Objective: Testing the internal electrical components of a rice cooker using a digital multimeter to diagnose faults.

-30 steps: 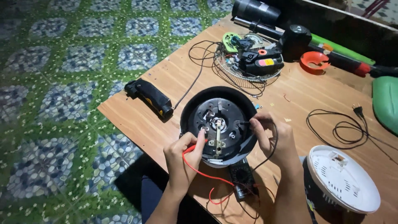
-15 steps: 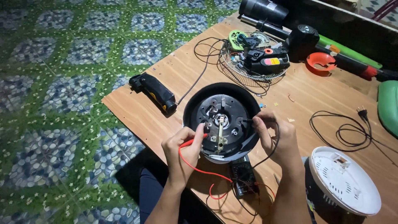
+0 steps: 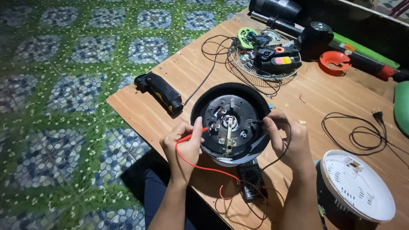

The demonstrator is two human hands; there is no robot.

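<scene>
- Against the view half a second earlier, the hands sit at the same spots on the round black appliance base with grey metal underside point(image 3: 230, 123); the whole scene sits a touch lower and to the right of the picture.
- The left hand point(image 3: 184, 145) is closed around a red probe point(image 3: 192, 135) whose tip meets the left side of the metal underside; a red lead point(image 3: 200, 164) trails from it toward the person.
- The right hand point(image 3: 286, 135) pinches a black probe point(image 3: 255, 122) against the right side of the underside, fingers curled shut.
- Just nearer the person than the base lies a black meter point(image 3: 251, 181), partly under it.
- Left of the base, a black and yellow handle-shaped tool point(image 3: 159, 91) lies close to the wooden desk's point(image 3: 187, 72) left edge; bare wood lies between them.
- Beyond the base rests a wire fan grille point(image 3: 260, 68) heaped with parts; to the right of the base a coiled black plug cord point(image 3: 358, 132) and a white round lid point(image 3: 355, 185).
- The floor point(image 3: 59, 85) left of the desk is green and blue patterned tile.
</scene>
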